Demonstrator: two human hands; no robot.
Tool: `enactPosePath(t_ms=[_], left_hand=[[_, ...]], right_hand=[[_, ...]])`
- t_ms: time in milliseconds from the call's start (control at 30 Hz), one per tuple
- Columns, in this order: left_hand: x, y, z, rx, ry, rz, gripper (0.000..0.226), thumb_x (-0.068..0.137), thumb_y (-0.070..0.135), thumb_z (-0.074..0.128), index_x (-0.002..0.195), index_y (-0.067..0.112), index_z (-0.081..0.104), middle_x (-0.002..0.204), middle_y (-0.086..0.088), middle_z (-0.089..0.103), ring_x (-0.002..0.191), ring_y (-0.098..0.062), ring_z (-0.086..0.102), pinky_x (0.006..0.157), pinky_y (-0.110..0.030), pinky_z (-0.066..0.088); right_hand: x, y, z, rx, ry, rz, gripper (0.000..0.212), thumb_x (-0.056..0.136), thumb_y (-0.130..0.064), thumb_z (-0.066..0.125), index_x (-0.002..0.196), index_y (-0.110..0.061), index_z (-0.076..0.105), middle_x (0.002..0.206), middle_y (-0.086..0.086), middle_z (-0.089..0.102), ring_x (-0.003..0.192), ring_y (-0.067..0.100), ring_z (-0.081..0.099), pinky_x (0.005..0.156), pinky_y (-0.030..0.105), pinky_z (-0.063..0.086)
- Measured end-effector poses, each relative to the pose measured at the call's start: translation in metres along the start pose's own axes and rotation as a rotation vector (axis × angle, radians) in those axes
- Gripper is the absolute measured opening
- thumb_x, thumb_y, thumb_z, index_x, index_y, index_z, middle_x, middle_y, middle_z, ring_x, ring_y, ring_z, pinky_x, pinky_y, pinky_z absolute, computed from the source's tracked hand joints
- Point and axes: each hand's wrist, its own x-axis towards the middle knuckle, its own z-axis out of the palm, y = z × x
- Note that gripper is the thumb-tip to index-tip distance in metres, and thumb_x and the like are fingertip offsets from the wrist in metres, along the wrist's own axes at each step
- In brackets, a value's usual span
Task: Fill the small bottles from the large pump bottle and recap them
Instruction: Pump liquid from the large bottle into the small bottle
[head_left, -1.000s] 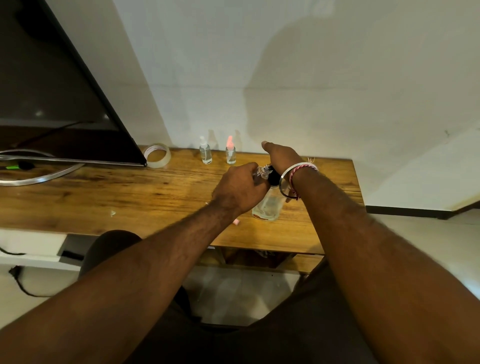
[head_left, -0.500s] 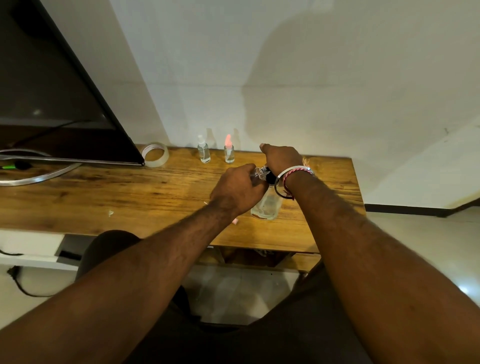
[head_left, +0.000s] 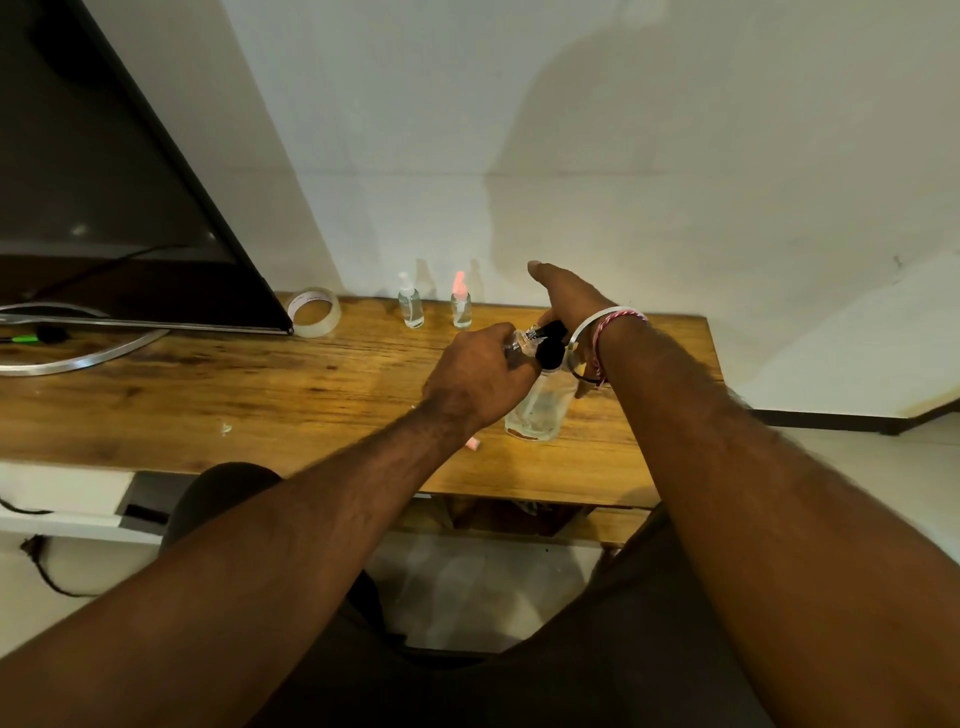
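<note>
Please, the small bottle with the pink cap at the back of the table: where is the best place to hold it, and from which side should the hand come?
Probably the clear body of the pink-capped bottle, below the cap, approached from the front. It stands upright, apart from its neighbour.

place: home room | evidence: television (head_left: 104, 197), wooden table (head_left: 208, 395), tape roll (head_left: 314, 312)

1. Both my forearms reach forward and converge, wrists close together.
2. My left hand (head_left: 480, 376) is curled, knuckles up, fingers gripping a small bottle (head_left: 522, 340).
3. My right hand (head_left: 569, 304) bends down at the wrist, thumb stretched outward; its fingers are hidden.
4. Bracelets (head_left: 605, 332) circle my right wrist.
</note>
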Motion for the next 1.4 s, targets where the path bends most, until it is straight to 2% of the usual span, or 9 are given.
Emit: enactPosePath(t_ms=[333,400,467,567,767,867,1000,1200,1400], left_hand=[[0.003,-0.006,0.002,-0.004,0.005,0.003,0.018,0.089,0.033,0.067,0.076,0.022,0.06,0.068,0.004,0.064,0.065,-0.017,0.06,0.056,-0.032,0.048],[0.002,-0.007,0.004,-0.004,0.004,0.006,0.021,0.09,0.034,0.068,0.075,0.023,0.059,0.067,0.005,0.064,0.065,-0.017,0.061,0.057,-0.032,0.049],[0.001,-0.007,0.005,0.005,0.005,0.005,0.024,0.091,0.034,0.068,0.073,0.025,0.055,0.067,0.006,0.062,0.064,-0.016,0.059,0.056,-0.029,0.045],[0.001,-0.007,0.005,0.011,0.001,0.005,0.024,0.091,0.034,0.069,0.074,0.025,0.056,0.067,0.007,0.061,0.064,-0.016,0.058,0.056,-0.029,0.044],[0.001,-0.009,0.006,-0.01,0.0,0.012,0.024,0.091,0.039,0.07,0.078,0.021,0.06,0.069,0.004,0.063,0.065,-0.019,0.06,0.058,-0.034,0.05],[0.0,-0.008,0.006,-0.016,0.006,0.009,0.025,0.091,0.037,0.069,0.077,0.019,0.059,0.068,0.002,0.062,0.064,-0.021,0.059,0.057,-0.036,0.05],[0.001,-0.007,0.006,-0.066,0.026,-0.003,0.028,0.092,0.038,0.07,0.073,0.024,0.055,0.066,0.004,0.062,0.06,-0.015,0.055,0.054,-0.029,0.044],[0.0,-0.006,0.004,-0.086,0.016,-0.002,0.025,0.091,0.039,0.069,0.075,0.023,0.057,0.066,0.004,0.063,0.06,-0.016,0.057,0.056,-0.032,0.047],[0.0,-0.006,0.004,-0.065,0.011,0.017,0.026,0.092,0.038,0.069,0.074,0.025,0.056,0.065,0.005,0.062,0.06,-0.016,0.057,0.055,-0.028,0.042]], right_hand=[[-0.004,0.003,0.012,-0.133,0.059,0.038,0.06,0.093,-0.067,0.039,0.126,-0.019,0.055,0.123,0.012,0.06,0.11,0.04,0.057,0.1,0.063,0.04],[-0.004,0.005,0.012,-0.216,0.095,-0.024,0.051,0.099,-0.059,0.036,0.12,-0.018,0.056,0.125,0.014,0.059,0.112,0.038,0.056,0.101,0.054,0.042],[-0.004,0.008,0.011,-0.313,0.117,-0.11,0.049,0.106,-0.045,0.03,0.131,-0.011,0.056,0.133,0.019,0.057,0.119,0.037,0.054,0.102,0.041,0.04],[0.001,0.011,0.013,-0.435,0.157,-0.169,0.046,0.109,-0.032,0.023,0.143,-0.013,0.047,0.138,0.022,0.054,0.123,0.039,0.052,0.101,0.038,0.039],[0.006,0.012,0.013,-0.532,0.168,-0.188,0.049,0.107,-0.039,0.023,0.132,-0.015,0.057,0.131,0.018,0.058,0.093,0.023,0.044,0.084,0.032,0.034],[0.001,0.011,0.012,-0.437,0.166,-0.162,0.048,0.106,-0.043,0.028,0.118,-0.01,0.06,0.123,0.016,0.06,0.096,0.028,0.049,0.085,0.034,0.036],[-0.001,0.003,0.011,-0.193,0.073,-0.047,0.048,0.101,-0.052,0.038,0.122,-0.014,0.057,0.126,0.012,0.061,0.113,0.033,0.058,0.104,0.043,0.04],[-0.006,-0.001,0.004,-0.075,-0.037,0.075,0.055,0.096,-0.061,0.046,0.134,-0.021,0.05,0.096,0.009,0.061,0.081,0.027,0.057,0.082,0.049,0.035],[-0.006,0.003,0.008,-0.121,0.013,0.067,0.052,0.095,-0.061,0.046,0.13,-0.023,0.054,0.117,0.011,0.061,0.103,0.039,0.059,0.086,0.059,0.044]])
